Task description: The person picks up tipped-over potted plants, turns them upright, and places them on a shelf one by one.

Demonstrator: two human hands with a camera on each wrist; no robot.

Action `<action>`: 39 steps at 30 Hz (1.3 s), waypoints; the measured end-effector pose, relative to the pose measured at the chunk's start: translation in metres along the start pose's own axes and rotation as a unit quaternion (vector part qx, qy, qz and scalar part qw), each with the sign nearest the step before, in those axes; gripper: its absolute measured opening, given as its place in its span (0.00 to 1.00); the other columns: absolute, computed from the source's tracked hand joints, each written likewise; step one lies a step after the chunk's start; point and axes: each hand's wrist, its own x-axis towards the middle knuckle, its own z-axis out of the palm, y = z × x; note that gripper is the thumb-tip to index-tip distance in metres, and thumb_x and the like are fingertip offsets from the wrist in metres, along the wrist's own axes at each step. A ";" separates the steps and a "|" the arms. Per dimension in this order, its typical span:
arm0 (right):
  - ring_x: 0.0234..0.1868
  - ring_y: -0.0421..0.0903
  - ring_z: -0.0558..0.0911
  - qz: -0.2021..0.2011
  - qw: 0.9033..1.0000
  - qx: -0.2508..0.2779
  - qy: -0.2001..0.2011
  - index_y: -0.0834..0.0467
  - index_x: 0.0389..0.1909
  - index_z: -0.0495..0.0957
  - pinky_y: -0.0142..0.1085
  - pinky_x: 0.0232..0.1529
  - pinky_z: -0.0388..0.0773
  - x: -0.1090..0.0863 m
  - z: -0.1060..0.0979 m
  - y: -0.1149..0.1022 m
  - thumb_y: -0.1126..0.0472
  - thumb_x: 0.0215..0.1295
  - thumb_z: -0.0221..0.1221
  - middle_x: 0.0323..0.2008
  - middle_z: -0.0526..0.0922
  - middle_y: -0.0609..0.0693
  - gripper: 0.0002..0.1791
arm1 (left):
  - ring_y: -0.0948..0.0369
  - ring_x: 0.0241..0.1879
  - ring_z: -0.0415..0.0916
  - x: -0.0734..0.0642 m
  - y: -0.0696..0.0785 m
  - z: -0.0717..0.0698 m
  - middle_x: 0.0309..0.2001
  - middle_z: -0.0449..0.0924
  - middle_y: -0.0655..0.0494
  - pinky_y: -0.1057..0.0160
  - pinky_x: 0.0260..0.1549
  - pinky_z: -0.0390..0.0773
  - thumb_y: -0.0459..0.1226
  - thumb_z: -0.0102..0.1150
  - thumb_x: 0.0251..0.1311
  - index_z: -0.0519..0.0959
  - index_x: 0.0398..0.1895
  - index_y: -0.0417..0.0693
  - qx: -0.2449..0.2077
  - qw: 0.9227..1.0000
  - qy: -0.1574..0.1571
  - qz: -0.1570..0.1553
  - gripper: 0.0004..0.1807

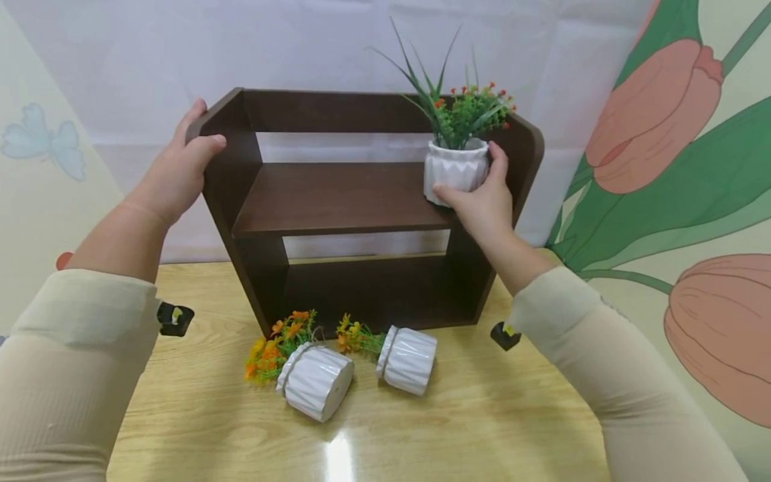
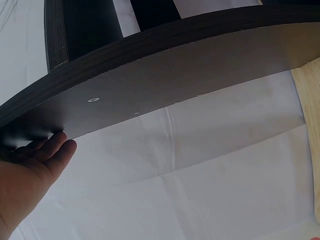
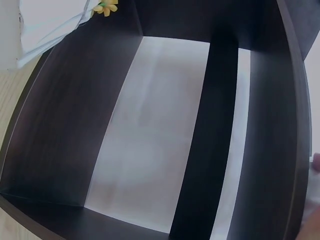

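In the head view a dark brown two-tier wooden shelf stands on the table. My left hand grips the top of its left side panel, thumb at the front edge. The left wrist view shows that hand's fingers against the panel's outer face. My right hand holds a white ribbed flowerpot with grass blades and small red flowers, at the right end of the upper tier. Only a sliver of the right hand shows in the right wrist view, and that pot is mostly hidden there.
Two white flowerpots lie on their sides before the shelf: one with orange flowers, another with yellow and orange flowers. A pale cloth hangs behind the shelf. A wall painted with tulips rises on the right.
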 end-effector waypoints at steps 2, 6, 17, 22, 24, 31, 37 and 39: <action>0.62 0.52 0.73 0.002 1.000 -0.006 -0.003 0.40 0.75 0.45 0.45 0.63 0.69 0.001 0.000 -0.001 0.47 0.47 0.73 0.66 0.71 0.58 0.59 | 0.46 0.77 0.35 0.000 0.000 0.000 0.80 0.35 0.50 0.37 0.71 0.36 0.56 0.31 0.69 0.29 0.75 0.82 0.000 1.000 0.001 -0.001 0.36; 0.61 0.54 0.74 0.002 1.000 -0.021 -0.007 0.41 0.74 0.44 0.46 0.62 0.69 0.003 0.000 -0.001 0.47 0.48 0.73 0.63 0.73 0.62 0.59 | 0.46 0.77 0.35 0.000 0.000 0.001 0.80 0.36 0.50 0.36 0.71 0.36 0.56 0.31 0.69 0.29 0.75 0.83 0.003 1.000 0.002 -0.003 0.36; 0.60 0.57 0.75 0.014 0.999 -0.047 -0.018 0.42 0.73 0.42 0.49 0.62 0.70 0.003 -0.002 -0.003 0.46 0.48 0.73 0.61 0.75 0.65 0.58 | 0.47 0.77 0.35 0.002 0.001 0.000 0.80 0.35 0.52 0.36 0.71 0.37 0.56 0.32 0.69 0.30 0.75 0.83 0.004 1.000 0.002 -0.001 0.36; 0.60 0.58 0.75 0.018 0.998 -0.051 -0.021 0.42 0.73 0.41 0.49 0.62 0.70 0.003 -0.001 -0.004 0.46 0.49 0.72 0.60 0.75 0.66 0.59 | 0.47 0.78 0.34 0.001 0.001 0.000 0.80 0.34 0.52 0.37 0.71 0.37 0.56 0.32 0.69 0.30 0.75 0.84 0.002 1.000 0.002 -0.003 0.36; 0.60 0.58 0.75 0.020 0.998 -0.052 -0.021 0.42 0.73 0.41 0.49 0.62 0.70 0.002 0.000 -0.004 0.45 0.49 0.72 0.61 0.75 0.66 0.59 | 0.47 0.78 0.34 0.001 0.001 0.000 0.80 0.34 0.53 0.37 0.71 0.36 0.56 0.32 0.69 0.29 0.75 0.83 0.003 1.000 0.003 -0.004 0.36; 0.64 0.57 0.73 0.017 0.999 -0.044 -0.027 0.42 0.75 0.37 0.48 0.64 0.68 0.000 0.001 -0.003 0.45 0.49 0.72 0.65 0.71 0.64 0.62 | 0.50 0.78 0.31 0.000 -0.001 0.000 0.80 0.33 0.55 0.38 0.71 0.34 0.56 0.32 0.69 0.29 0.75 0.83 0.001 1.000 0.003 -0.004 0.36; 0.71 0.51 0.64 -0.008 0.999 -0.016 -0.034 0.45 0.78 0.34 0.43 0.71 0.61 -0.004 -0.003 0.000 0.46 0.47 0.74 0.74 0.59 0.58 0.67 | 0.52 0.78 0.31 0.000 -0.001 0.000 0.80 0.32 0.57 0.40 0.72 0.35 0.55 0.32 0.69 0.30 0.75 0.82 -0.003 1.000 0.011 -0.002 0.36; 0.73 0.49 0.61 -0.011 0.999 -0.013 -0.042 0.46 0.78 0.33 0.43 0.71 0.59 -0.006 -0.006 0.002 0.45 0.48 0.73 0.75 0.57 0.57 0.67 | 0.53 0.78 0.32 0.000 0.000 0.000 0.80 0.33 0.57 0.41 0.72 0.35 0.55 0.32 0.69 0.31 0.76 0.81 -0.004 1.000 0.013 -0.001 0.36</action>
